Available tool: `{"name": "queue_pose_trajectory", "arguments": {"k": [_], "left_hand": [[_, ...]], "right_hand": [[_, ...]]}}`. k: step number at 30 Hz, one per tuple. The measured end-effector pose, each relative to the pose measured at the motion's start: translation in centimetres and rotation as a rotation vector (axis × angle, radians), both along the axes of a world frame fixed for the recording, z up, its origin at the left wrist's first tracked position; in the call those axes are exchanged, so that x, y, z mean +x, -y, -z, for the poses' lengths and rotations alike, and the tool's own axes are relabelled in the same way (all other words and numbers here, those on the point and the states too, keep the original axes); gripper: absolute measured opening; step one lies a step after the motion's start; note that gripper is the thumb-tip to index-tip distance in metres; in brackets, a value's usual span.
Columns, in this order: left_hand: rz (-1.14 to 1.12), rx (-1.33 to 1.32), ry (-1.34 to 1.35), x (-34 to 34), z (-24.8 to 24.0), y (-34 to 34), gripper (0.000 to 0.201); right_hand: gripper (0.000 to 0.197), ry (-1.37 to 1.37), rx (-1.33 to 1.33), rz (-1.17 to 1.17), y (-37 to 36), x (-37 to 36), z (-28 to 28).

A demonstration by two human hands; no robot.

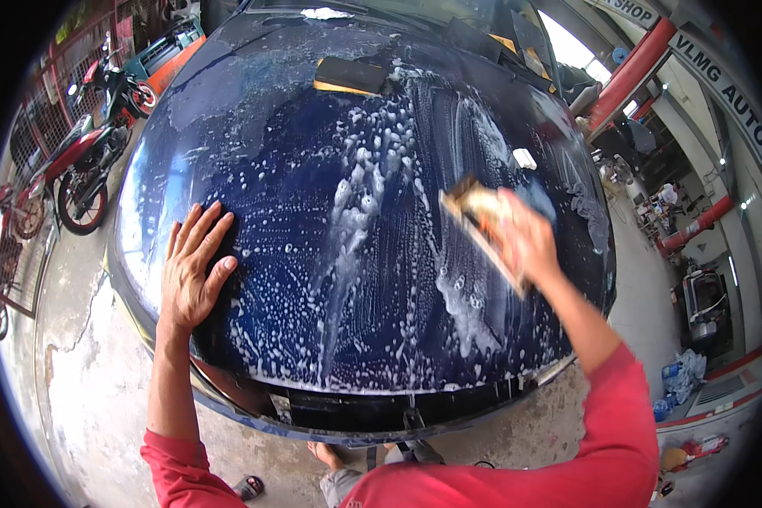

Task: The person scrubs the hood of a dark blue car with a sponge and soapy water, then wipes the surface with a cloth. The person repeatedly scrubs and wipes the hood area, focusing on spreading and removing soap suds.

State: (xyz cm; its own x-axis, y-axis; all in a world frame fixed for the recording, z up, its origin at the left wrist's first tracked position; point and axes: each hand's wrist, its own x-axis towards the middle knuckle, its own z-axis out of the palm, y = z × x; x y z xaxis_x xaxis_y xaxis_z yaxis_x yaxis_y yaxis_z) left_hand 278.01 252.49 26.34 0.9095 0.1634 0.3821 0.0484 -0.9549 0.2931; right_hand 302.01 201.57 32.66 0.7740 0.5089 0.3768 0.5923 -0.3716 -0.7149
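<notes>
A dark blue car hood point(288, 229), wet and streaked with white suds, spreads out in front of me. My left hand point(195, 267) rests flat on its left side with the fingers spread, holding nothing. On the right side my right hand point(525, 237) grips a long, flat, tan sanding block point(484, 241). The block lies tilted against the wet surface, and motion blurs both it and the fingers. Suds point(364, 186) run down the middle of the hood, left of the block. Beyond the block sits a small white piece point(525, 158).
A dark sheet with a yellow underside point(350, 75) lies farther up the hood. More dark sheets point(529, 46) lean near the windshield. A red and black motorcycle point(80, 161) stands at left. Plastic bottles point(681, 377) lie on the right. A sandal point(250, 488) is on the floor.
</notes>
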Motion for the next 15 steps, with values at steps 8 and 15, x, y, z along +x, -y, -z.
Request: {"name": "queue_pose_trajectory", "arguments": {"k": [8,15], "left_hand": [[-0.008,-0.016,-0.005,-0.2,0.1,0.2,0.072],[-0.023,-0.023,-0.034,-0.6,-0.6,0.7,0.07]], "right_hand": [[0.039,0.041,0.075,0.309,-10.9,16.3,-2.1],[0.055,0.015,0.042,-0.006,0.4,-14.8,4.3]]}}
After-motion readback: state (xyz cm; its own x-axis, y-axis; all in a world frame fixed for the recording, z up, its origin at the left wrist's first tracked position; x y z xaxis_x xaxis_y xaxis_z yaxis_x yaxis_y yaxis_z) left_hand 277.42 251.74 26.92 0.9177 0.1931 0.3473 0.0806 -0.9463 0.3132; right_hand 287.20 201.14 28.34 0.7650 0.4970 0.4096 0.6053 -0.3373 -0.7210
